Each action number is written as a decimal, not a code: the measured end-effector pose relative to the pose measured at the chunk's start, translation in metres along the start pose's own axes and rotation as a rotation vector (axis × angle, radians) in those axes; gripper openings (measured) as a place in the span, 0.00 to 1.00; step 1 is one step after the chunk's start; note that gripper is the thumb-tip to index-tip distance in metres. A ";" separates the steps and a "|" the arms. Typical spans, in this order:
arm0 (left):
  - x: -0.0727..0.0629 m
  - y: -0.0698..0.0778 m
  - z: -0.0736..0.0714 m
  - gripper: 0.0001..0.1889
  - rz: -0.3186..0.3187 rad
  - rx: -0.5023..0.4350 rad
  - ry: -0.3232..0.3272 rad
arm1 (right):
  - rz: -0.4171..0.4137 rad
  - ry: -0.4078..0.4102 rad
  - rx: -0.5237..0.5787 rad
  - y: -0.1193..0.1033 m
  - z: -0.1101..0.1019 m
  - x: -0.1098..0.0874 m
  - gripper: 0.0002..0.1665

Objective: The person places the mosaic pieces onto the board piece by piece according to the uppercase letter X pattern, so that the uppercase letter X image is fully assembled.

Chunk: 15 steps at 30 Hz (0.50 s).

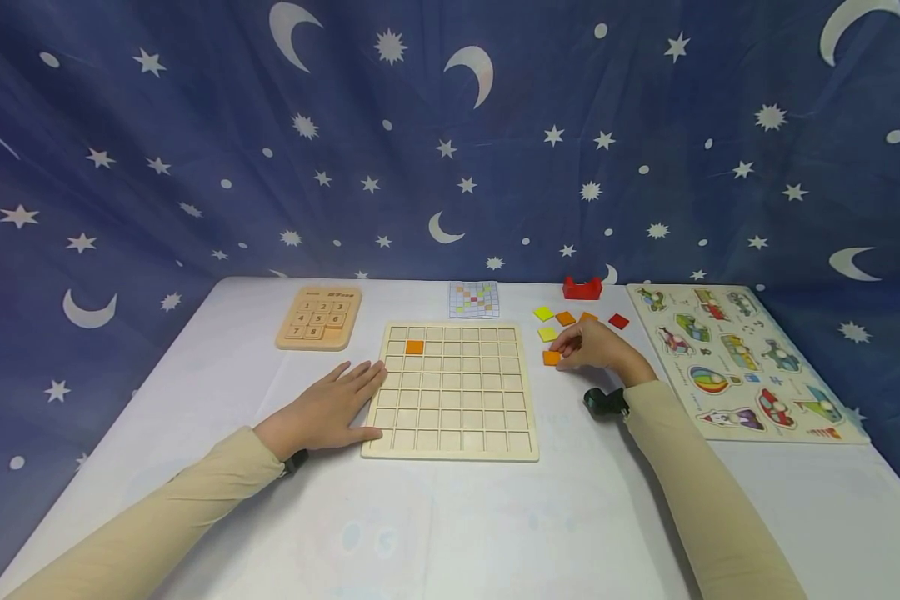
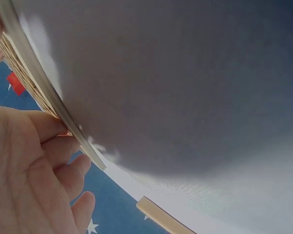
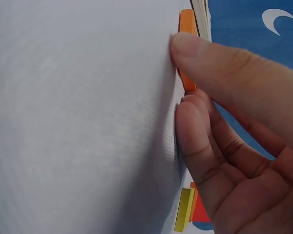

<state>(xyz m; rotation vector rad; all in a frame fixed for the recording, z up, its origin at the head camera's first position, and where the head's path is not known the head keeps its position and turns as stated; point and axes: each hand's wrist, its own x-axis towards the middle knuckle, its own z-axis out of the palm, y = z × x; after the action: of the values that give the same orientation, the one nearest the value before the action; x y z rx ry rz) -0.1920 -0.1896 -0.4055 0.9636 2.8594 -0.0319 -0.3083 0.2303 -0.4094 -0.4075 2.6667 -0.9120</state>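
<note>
A square wooden grid board [image 1: 450, 455] lies mid-table, with one orange tile [image 1: 414, 347] in a cell near its upper left. Along the board's left side rests my left hand [image 1: 324, 410], fingers spread and thumb near the lower left corner. The left wrist view has its fingertips right at the board's edge [image 2: 53, 100]. To the right of the board, my right hand [image 1: 594, 346] pinches another orange tile [image 1: 551, 358] between thumb and fingers. In the right wrist view that tile [image 3: 187, 24] shows edge-on, low over the white cloth, with the thumb across it.
Yellow tiles [image 1: 547, 334], more orange tiles [image 1: 565, 318] and a red tile [image 1: 618, 321] lie around the right hand. Behind them stands a red holder [image 1: 582, 289]. A pattern card [image 1: 474, 300], a number puzzle [image 1: 318, 318] and a picture puzzle board [image 1: 742, 358] are also on the table.
</note>
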 end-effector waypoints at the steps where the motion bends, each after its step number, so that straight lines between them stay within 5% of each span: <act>1: 0.000 0.000 0.000 0.46 0.001 -0.001 0.002 | -0.001 -0.001 0.001 0.000 0.000 0.000 0.16; 15: -0.001 0.001 -0.002 0.45 0.003 0.001 -0.005 | -0.009 0.004 -0.004 -0.001 0.000 -0.002 0.15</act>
<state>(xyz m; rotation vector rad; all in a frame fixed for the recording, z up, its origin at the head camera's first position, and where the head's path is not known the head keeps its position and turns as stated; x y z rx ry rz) -0.1908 -0.1893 -0.4035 0.9674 2.8537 -0.0346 -0.3060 0.2307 -0.4087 -0.4197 2.6730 -0.9107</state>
